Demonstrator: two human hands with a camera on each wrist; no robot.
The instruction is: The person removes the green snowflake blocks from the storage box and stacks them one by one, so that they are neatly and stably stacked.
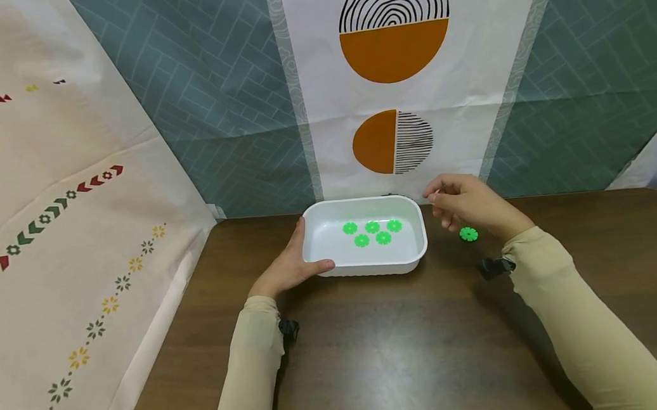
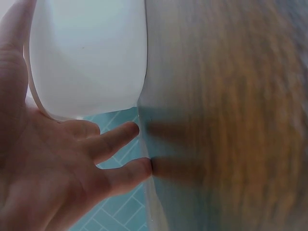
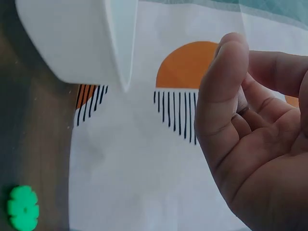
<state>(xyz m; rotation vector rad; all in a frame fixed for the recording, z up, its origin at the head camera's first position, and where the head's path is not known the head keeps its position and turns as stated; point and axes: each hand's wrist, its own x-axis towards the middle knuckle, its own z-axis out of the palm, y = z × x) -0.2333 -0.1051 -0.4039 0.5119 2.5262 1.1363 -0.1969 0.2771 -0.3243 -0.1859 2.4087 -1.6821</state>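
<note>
A white rectangular plastic tub (image 1: 370, 269) with rounded corners stands at the back of the table. Several green notched discs (image 1: 383, 238) lie flat inside it in two rows. My left hand (image 1: 289, 265) holds the tub's left end, thumb along the front rim, other fingers round the outer side; two of its fingertips reach down by the table in the left wrist view. To the right of the tub, my right hand (image 1: 466, 205) is raised with thumb and index fingertips together, and nothing shows between them. One more green disc (image 1: 468, 234) lies on the table beneath that hand.
The dark brown wooden table (image 1: 385, 353) meets a wall hanging (image 1: 326, 91) just behind the tub. A pale patterned cloth (image 1: 80, 248) borders the table on the left. Each wrist wears a small black camera.
</note>
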